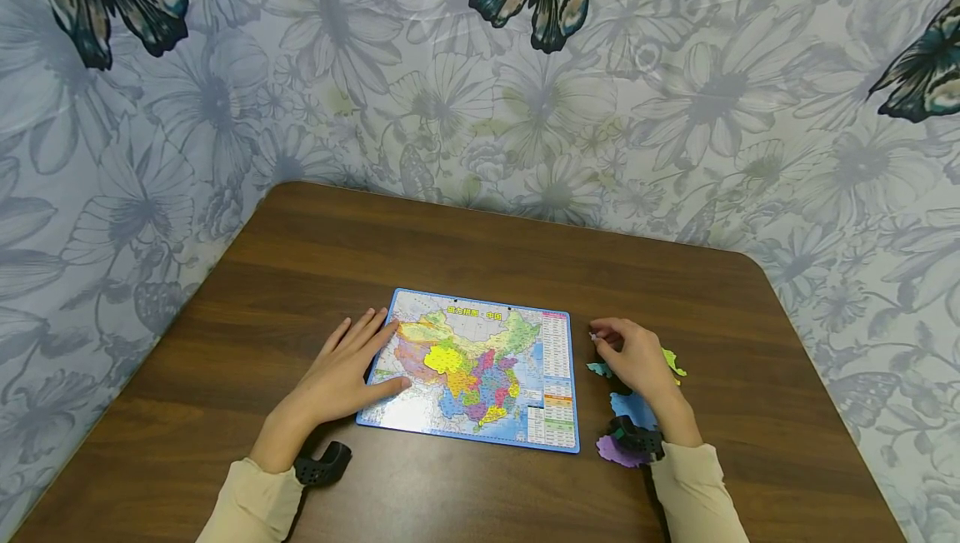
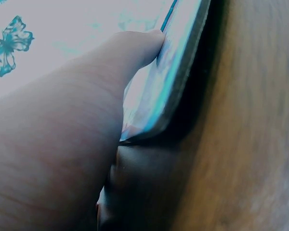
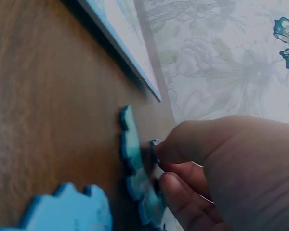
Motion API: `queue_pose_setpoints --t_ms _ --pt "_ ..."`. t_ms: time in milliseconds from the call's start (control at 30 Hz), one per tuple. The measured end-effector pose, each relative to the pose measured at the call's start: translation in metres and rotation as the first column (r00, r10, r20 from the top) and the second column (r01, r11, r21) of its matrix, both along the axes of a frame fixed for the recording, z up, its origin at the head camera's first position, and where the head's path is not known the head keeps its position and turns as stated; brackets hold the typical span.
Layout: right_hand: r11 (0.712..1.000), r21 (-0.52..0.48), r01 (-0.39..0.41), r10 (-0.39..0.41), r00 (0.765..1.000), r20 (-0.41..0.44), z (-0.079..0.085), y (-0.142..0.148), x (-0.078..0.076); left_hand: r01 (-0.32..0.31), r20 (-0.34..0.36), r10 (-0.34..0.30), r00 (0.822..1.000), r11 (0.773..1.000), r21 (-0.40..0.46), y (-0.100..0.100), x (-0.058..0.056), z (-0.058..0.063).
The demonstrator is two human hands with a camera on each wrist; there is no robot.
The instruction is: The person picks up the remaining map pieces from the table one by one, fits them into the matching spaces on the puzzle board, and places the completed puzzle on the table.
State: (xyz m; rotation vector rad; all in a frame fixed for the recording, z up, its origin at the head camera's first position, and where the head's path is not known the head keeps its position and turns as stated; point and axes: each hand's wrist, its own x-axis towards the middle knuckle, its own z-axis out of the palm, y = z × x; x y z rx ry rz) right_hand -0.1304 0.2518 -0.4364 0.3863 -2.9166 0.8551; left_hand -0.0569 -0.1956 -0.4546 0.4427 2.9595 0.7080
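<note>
A map puzzle board (image 1: 465, 372) with a blue border lies in the middle of the table. My left hand (image 1: 341, 376) rests on its left side, fingers spread, thumb over the lower part. In the left wrist view the thumb (image 2: 139, 45) lies on the board's face near its edge. Right of the board, my right hand (image 1: 633, 356) pinches a small pale puzzle piece (image 3: 155, 150) between thumb and fingers, most of it hidden. Below those fingers lies a long teal puzzle piece (image 3: 135, 159). A blue puzzle piece (image 1: 633, 408) lies by the wrist.
A purple puzzle piece (image 1: 621, 451) and a yellow-green puzzle piece (image 1: 673, 362) lie around the right forearm, partly covered by it. The brown wooden table (image 1: 465, 235) ends at a wall covering (image 1: 442, 110) printed with flowers and butterflies.
</note>
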Motion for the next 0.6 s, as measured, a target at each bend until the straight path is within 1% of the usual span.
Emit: queue_pose_setpoints --t_ms 267,467,600 --pt "0.999 0.024 -0.028 0.027 0.999 0.027 -0.0002 0.0031 -0.0008 0.003 -0.013 -0.003 1.000 1.000 0.003 -0.0001 -0.0010 -0.0016" --pt "0.999 0.021 -0.043 0.043 0.999 0.010 0.0001 0.0044 -0.0002 0.005 -0.023 -0.005 1.000 1.000 0.009 -0.0001 -0.0009 -0.0029" --pt "0.999 0.016 -0.033 0.033 0.999 -0.007 -0.0013 0.0063 -0.0010 0.004 -0.011 -0.004 1.000 1.000 0.003 -0.0007 -0.0004 -0.0032"
